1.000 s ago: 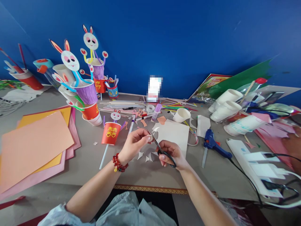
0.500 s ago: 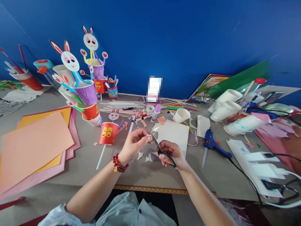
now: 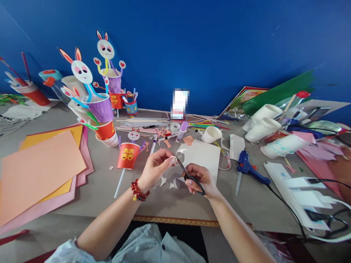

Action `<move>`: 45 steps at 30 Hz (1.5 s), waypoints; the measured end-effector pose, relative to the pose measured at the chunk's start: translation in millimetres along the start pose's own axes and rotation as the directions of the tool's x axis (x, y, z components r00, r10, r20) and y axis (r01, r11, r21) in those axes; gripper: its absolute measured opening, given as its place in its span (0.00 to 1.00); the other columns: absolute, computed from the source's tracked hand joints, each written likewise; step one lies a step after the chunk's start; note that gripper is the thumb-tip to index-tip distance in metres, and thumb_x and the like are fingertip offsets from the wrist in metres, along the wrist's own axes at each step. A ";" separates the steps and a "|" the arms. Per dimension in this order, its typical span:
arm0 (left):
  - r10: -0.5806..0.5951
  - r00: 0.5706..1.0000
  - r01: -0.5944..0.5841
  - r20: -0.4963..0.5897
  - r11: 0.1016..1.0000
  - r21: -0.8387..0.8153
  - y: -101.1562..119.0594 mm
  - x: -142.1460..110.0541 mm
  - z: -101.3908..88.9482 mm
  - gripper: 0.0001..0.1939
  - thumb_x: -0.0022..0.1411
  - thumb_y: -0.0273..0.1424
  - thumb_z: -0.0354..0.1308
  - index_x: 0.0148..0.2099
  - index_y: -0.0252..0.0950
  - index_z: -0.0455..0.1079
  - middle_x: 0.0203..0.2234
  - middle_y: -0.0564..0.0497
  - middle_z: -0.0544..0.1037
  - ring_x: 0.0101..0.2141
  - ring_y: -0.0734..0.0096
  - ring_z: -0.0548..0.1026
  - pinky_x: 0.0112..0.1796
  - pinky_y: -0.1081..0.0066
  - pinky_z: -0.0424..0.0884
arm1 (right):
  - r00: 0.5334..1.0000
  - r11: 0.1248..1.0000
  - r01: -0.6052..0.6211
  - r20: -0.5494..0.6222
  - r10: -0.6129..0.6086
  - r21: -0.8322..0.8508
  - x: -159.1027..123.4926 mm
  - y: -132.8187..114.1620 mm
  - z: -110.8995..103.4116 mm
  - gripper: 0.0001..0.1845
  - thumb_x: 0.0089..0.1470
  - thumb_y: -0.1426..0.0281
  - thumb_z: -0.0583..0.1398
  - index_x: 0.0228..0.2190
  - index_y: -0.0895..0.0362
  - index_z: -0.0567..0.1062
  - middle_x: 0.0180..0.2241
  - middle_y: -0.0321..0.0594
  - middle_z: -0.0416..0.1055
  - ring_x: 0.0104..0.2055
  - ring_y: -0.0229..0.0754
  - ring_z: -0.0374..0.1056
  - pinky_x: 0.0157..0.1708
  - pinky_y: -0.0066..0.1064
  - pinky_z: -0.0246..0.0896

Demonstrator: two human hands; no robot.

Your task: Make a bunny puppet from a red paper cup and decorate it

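My left hand point(image 3: 161, 165) pinches a small round piece of white paper point(image 3: 174, 159) between thumb and fingers. Black-handled scissors point(image 3: 194, 179) are in my right hand point(image 3: 201, 179), their blades pointing up and left against the paper's edge. Beneath both hands, white paper scraps point(image 3: 173, 183) lie on the grey table, beside a larger white sheet point(image 3: 204, 155) with a cut-out edge. Left of my left hand, a red paper cup point(image 3: 128, 156) carries a small rabbit face point(image 3: 133, 134) and has a pale straw below it.
Taller rabbit cup figures point(image 3: 98, 109) stand at left, behind coloured paper sheets point(image 3: 41, 164). Straws, markers and a glue stick point(image 3: 182, 130) lie near the blue wall. A blue glue gun point(image 3: 251, 168), a power strip point(image 3: 296, 195) and white cups point(image 3: 263, 128) occupy the right.
The red cup with the rabbit face has shifted slightly right and turned a little. Both hands, the paper and the scissors stay almost in the same place.
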State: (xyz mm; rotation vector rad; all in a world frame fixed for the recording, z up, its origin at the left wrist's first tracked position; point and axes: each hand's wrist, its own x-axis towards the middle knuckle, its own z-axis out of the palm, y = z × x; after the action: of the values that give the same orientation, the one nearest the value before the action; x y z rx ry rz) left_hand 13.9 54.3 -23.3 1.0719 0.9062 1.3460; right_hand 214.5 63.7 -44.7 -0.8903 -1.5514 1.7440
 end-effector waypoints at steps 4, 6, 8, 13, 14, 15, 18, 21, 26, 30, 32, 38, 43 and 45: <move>0.012 1.000 -0.012 -0.020 1.000 -0.005 -0.5 0.7 0.5 0.10 0.60 0.35 0.64 0.31 0.35 0.71 0.26 0.53 0.75 0.29 0.75 0.72 0.34 0.74 0.68 | 1.000 1.000 0.000 -0.002 0.000 0.008 0.0 0.3 -0.2 0.24 0.46 0.52 0.70 0.31 0.58 0.72 0.16 0.30 0.67 0.13 0.31 0.61 0.12 0.20 0.57; 0.015 0.999 -0.015 -0.030 1.000 -0.001 -1.1 0.6 0.2 0.10 0.60 0.35 0.64 0.31 0.35 0.70 0.26 0.53 0.75 0.29 0.75 0.71 0.34 0.74 0.67 | 1.000 1.000 0.008 -0.001 -0.008 0.014 0.1 0.2 0.3 0.23 0.46 0.52 0.70 0.31 0.58 0.72 0.16 0.30 0.67 0.13 0.31 0.61 0.12 0.20 0.57; 0.013 0.999 -0.013 -0.029 1.000 -0.004 -1.7 0.6 -0.1 0.09 0.60 0.34 0.64 0.31 0.35 0.70 0.26 0.54 0.75 0.29 0.75 0.71 0.34 0.74 0.67 | 1.000 1.000 0.013 0.000 -0.013 0.018 0.1 0.2 0.8 0.23 0.46 0.53 0.70 0.30 0.57 0.72 0.16 0.30 0.67 0.13 0.31 0.61 0.12 0.20 0.56; 0.008 0.999 -0.008 -0.038 1.000 -0.011 -0.1 1.3 -0.3 0.09 0.60 0.34 0.64 0.31 0.35 0.71 0.26 0.53 0.75 0.29 0.75 0.71 0.34 0.74 0.67 | 1.000 1.000 0.017 -0.014 -0.017 0.008 -0.1 1.6 0.4 0.23 0.46 0.52 0.70 0.30 0.57 0.72 0.16 0.30 0.67 0.13 0.31 0.61 0.11 0.20 0.56; 0.008 0.999 -0.009 -0.048 1.000 -0.017 0.5 1.4 -0.2 0.09 0.59 0.34 0.64 0.31 0.35 0.71 0.26 0.53 0.75 0.29 0.75 0.71 0.34 0.74 0.68 | 1.000 1.000 0.020 -0.019 -0.020 0.003 -0.2 1.9 -0.1 0.23 0.46 0.52 0.70 0.30 0.57 0.71 0.16 0.30 0.67 0.13 0.31 0.60 0.11 0.20 0.55; 0.009 0.998 -0.010 -0.059 1.000 -0.024 1.0 1.5 -0.2 0.09 0.59 0.34 0.64 0.31 0.35 0.71 0.26 0.53 0.75 0.29 0.75 0.71 0.34 0.74 0.68 | 0.999 1.000 0.022 -0.027 -0.023 -0.002 0.0 2.1 -0.7 0.23 0.46 0.52 0.69 0.30 0.57 0.71 0.16 0.30 0.67 0.12 0.31 0.60 0.11 0.21 0.54; 0.005 0.997 -0.007 -0.082 0.999 -0.033 0.7 1.6 -0.2 0.09 0.59 0.34 0.65 0.32 0.35 0.71 0.27 0.53 0.75 0.29 0.75 0.71 0.35 0.74 0.68 | 0.997 1.000 0.010 -0.074 -0.012 -0.028 2.5 2.4 -2.2 0.24 0.46 0.50 0.69 0.30 0.56 0.71 0.16 0.30 0.67 0.12 0.32 0.59 0.11 0.22 0.54; 0.002 0.995 -0.003 -0.104 1.000 -0.010 -2.7 2.2 -1.0 0.08 0.60 0.35 0.65 0.32 0.35 0.72 0.27 0.54 0.75 0.29 0.76 0.72 0.35 0.75 0.68 | 0.980 0.992 0.010 -0.195 -0.035 -0.129 8.8 5.0 -3.7 0.24 0.48 0.49 0.67 0.33 0.55 0.69 0.17 0.30 0.68 0.15 0.35 0.63 0.15 0.26 0.59; 0.030 0.980 -0.035 -0.196 0.999 -0.020 -9.3 5.9 -5.5 0.09 0.60 0.37 0.65 0.37 0.36 0.74 0.26 0.55 0.75 0.28 0.77 0.72 0.34 0.75 0.69 | 0.881 0.764 -0.081 -0.405 -0.246 -0.641 12.0 9.2 -8.0 0.22 0.51 0.53 0.65 0.39 0.52 0.66 0.20 0.30 0.71 0.21 0.40 0.67 0.23 0.28 0.58; 0.002 0.968 -0.026 -0.252 0.996 -0.090 -7.3 8.8 -8.2 0.12 0.58 0.38 0.66 0.39 0.36 0.74 0.27 0.55 0.76 0.27 0.77 0.72 0.32 0.75 0.70 | 0.845 0.485 -0.224 -0.417 -0.336 -0.845 -5.9 -0.4 -12.9 0.17 0.56 0.52 0.60 0.37 0.52 0.67 0.24 0.35 0.76 0.25 0.44 0.72 0.23 0.28 0.53; -0.019 0.965 -0.015 -0.261 0.991 -0.130 -3.1 8.6 -7.1 0.13 0.58 0.39 0.66 0.39 0.35 0.74 0.27 0.55 0.77 0.26 0.77 0.73 0.31 0.75 0.70 | 0.850 0.378 -0.256 -0.393 -0.351 -0.890 -18.1 -5.6 -16.5 0.15 0.58 0.53 0.59 0.34 0.52 0.69 0.23 0.36 0.76 0.25 0.44 0.73 0.22 0.28 0.50; -0.061 0.966 0.031 -0.253 0.992 -0.121 14.1 -0.6 2.0 0.14 0.57 0.40 0.67 0.38 0.34 0.75 0.26 0.52 0.78 0.27 0.76 0.73 0.32 0.74 0.70 | 0.876 0.169 -0.319 -0.358 -0.323 -0.933 -45.8 -4.3 -25.6 0.13 0.57 0.55 0.61 0.33 0.52 0.73 0.23 0.37 0.76 0.23 0.44 0.72 0.21 0.28 0.45; -0.079 0.974 0.065 -0.212 0.995 -0.071 20.2 -11.2 3.2 0.14 0.58 0.40 0.66 0.37 0.34 0.76 0.26 0.52 0.78 0.27 0.75 0.73 0.33 0.74 0.69 | 0.892 0.097 -0.306 -0.321 -0.319 -0.947 -51.4 -0.2 -23.9 0.07 0.55 0.64 0.64 0.35 0.53 0.73 0.28 0.39 0.77 0.31 0.47 0.73 0.28 0.30 0.55; -0.091 0.970 0.077 -0.225 0.995 -0.070 19.6 -14.7 2.1 0.15 0.56 0.41 0.67 0.36 0.34 0.76 0.25 0.52 0.78 0.27 0.75 0.72 0.32 0.74 0.69 | 0.900 0.069 -0.267 -0.275 -0.339 -0.961 -49.2 -0.1 -22.7 0.07 0.54 0.65 0.65 0.34 0.54 0.73 0.32 0.42 0.76 0.38 0.50 0.73 0.34 0.32 0.59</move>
State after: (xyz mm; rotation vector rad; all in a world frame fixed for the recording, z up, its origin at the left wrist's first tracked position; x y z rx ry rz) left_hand 9.4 38.2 -5.3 0.8339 1.0599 1.4363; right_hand 261.2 36.4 -42.7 -1.6868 -2.3148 -0.0689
